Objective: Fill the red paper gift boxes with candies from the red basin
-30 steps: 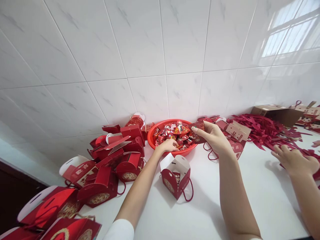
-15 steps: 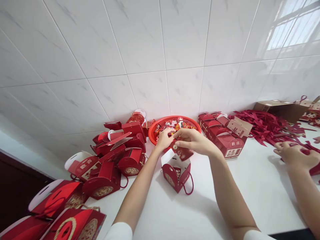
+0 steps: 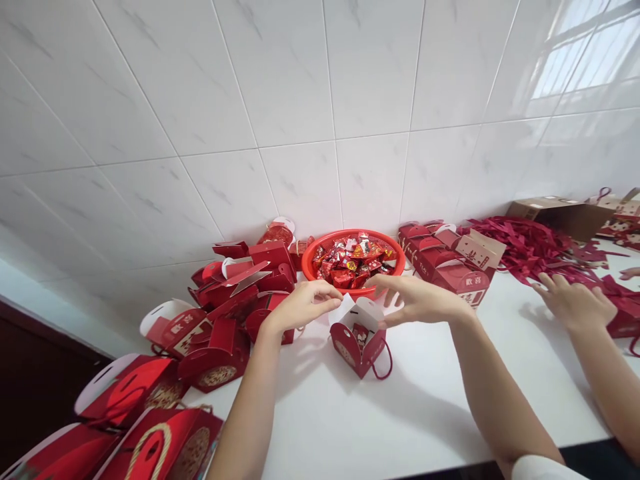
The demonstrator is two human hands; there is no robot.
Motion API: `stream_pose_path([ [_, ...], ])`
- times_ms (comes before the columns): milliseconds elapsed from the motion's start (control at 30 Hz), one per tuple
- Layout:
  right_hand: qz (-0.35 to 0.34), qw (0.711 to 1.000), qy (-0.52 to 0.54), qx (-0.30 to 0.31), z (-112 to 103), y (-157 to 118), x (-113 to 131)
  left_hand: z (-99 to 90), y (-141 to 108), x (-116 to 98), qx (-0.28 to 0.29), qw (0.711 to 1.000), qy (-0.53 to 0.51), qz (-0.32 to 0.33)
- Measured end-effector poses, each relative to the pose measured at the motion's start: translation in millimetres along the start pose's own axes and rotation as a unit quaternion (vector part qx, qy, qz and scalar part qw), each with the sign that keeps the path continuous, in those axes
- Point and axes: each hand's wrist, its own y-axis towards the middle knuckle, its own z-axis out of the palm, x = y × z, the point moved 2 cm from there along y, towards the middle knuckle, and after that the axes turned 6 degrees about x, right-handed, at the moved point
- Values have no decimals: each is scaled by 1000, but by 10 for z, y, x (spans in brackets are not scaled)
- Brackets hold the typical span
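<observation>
A small dark red gift box (image 3: 349, 351) stands on the white table before me, its lid flaps up and white inside. Wrapped sweets (image 3: 360, 333) show within it, and a red cord handle (image 3: 384, 367) hangs at its right side. My left hand (image 3: 306, 304) is at the box's left, fingers stretched towards a white flap; I see nothing held. At the right flap, my right hand (image 3: 423, 300) has its fingers apart and is empty; whether it touches the flap I cannot tell. Just behind, a red plastic basket (image 3: 311, 253) holds many wrapped sweets.
Many red gift boxes (image 3: 215, 353) crowd the left side. A row of boxes (image 3: 450, 267) stands right of the basket. Beyond lie a heap of dark red ribbons (image 3: 520, 247) and a cardboard box (image 3: 550, 210). Another person's hand (image 3: 575, 303) reaches in at right. A tiled wall (image 3: 300, 180) rises behind.
My left hand has left the basket and come to the box's left. My right hand has let go of a red packet and opened by the box. The other person's hand has shifted slightly left.
</observation>
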Motion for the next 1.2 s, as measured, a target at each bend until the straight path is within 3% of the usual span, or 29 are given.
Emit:
stream_pose_path([
  [133, 53, 998, -15, -30, 305, -2, -186, 96, 13, -24, 48, 996, 68, -14],
  [267, 71, 994, 57, -64, 539, -33, -297, 175, 51, -22, 57, 991, 114, -41],
  [400, 46, 985, 133, -97, 691, -40, -396, 162, 24, -19, 101, 991, 77, -46],
  [567, 86, 973, 148, -153, 872, 30, -576, 153, -46, -12, 188, 980, 60, -12],
  [767, 1, 960, 130, -248, 964, 23, -579, 232, -32, -42, 251, 965, 83, 3],
  [867, -44, 964, 88, -245, 990, -18, -536, 248, 6, -15, 232, 970, 75, 3],
  [1033, -56, 968, 103, -223, 1045, -47, -567, 284, 98, 95, 91, 991, 93, -41],
  [1100, -54, 964, 129, -226, 1050, -47, -605, 327, 131, 109, 93, 989, 111, -18],
  [1200, -16, 957, 151, -247, 1035, -54, -683, 381, 168, 115, 148, 983, 107, 1],
])
